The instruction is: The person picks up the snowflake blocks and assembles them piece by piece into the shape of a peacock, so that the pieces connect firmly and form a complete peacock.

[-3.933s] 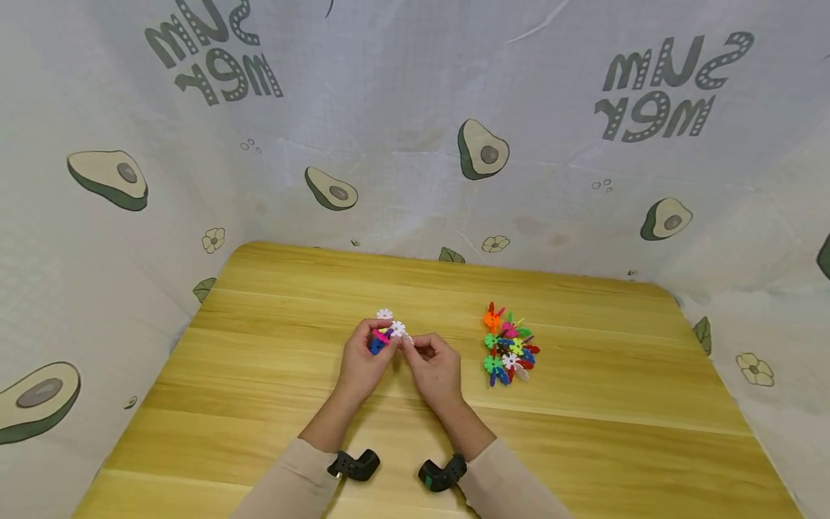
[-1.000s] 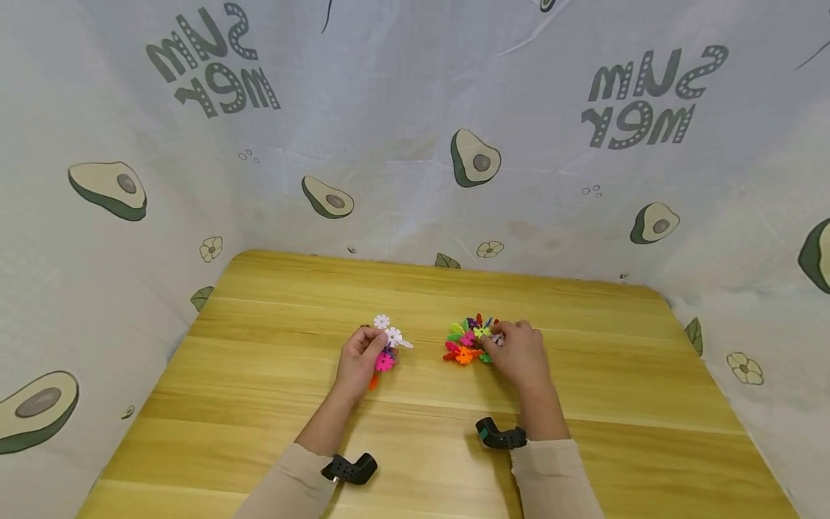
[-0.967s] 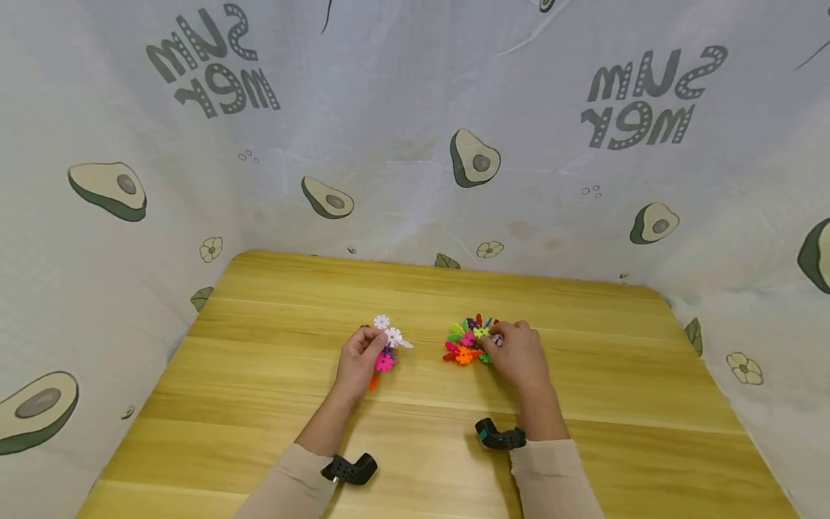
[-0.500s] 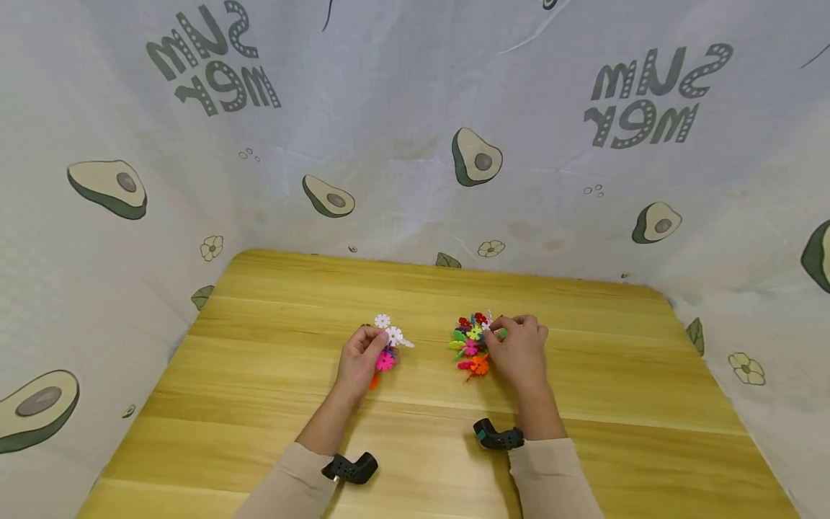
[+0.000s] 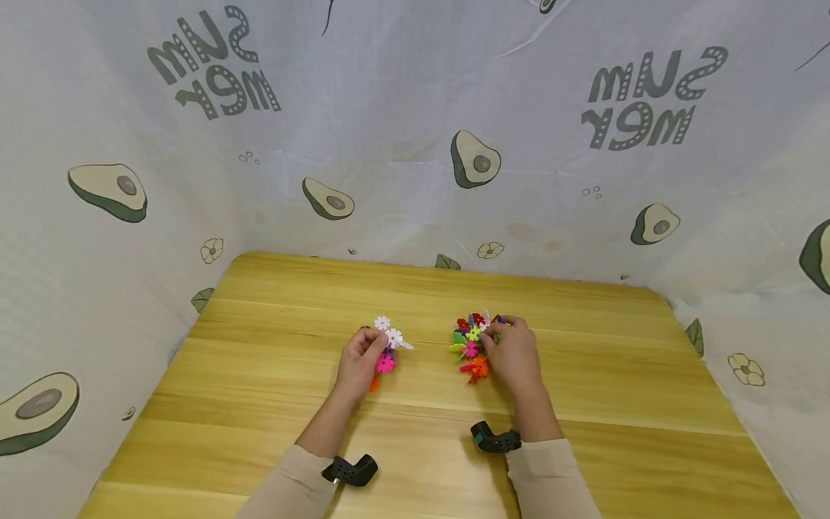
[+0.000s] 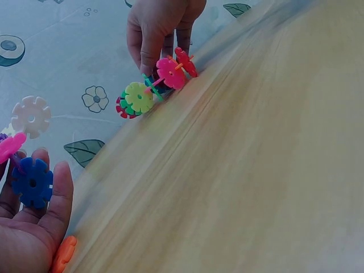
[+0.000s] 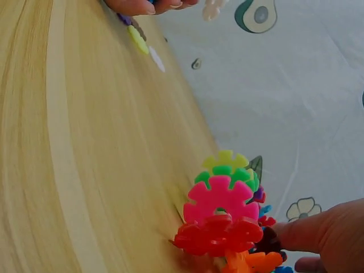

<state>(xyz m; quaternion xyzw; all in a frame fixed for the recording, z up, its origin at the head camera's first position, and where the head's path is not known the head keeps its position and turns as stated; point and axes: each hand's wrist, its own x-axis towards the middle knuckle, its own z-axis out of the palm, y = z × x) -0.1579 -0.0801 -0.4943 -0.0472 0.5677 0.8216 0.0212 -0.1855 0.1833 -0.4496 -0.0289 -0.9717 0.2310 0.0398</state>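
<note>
My left hand (image 5: 355, 366) holds a small cluster of interlocking snowflake discs. Its white disc (image 5: 393, 337) and pink disc (image 5: 385, 362) face up in the head view; a blue disc (image 6: 32, 183) rests against the fingers in the left wrist view. An orange disc (image 6: 64, 254) shows below that palm. To the right, my right hand (image 5: 516, 357) pinches the right side of a bigger, multicoloured cluster of snowflake discs (image 5: 471, 349). Pink and red discs (image 7: 220, 199) of it stand nearest the right wrist camera. My fingertips hide part of this cluster.
Both clusters are over a wood-grain table (image 5: 272, 404). A pale curtain (image 5: 389, 108) printed with avocados hangs behind it and along its sides. Black wrist cameras (image 5: 351, 470) are strapped at both cuffs.
My right hand has left the small cluster, moved right and taken hold of the bigger one. That cluster has turned and shifted left. My left hand stays nearly in place.
</note>
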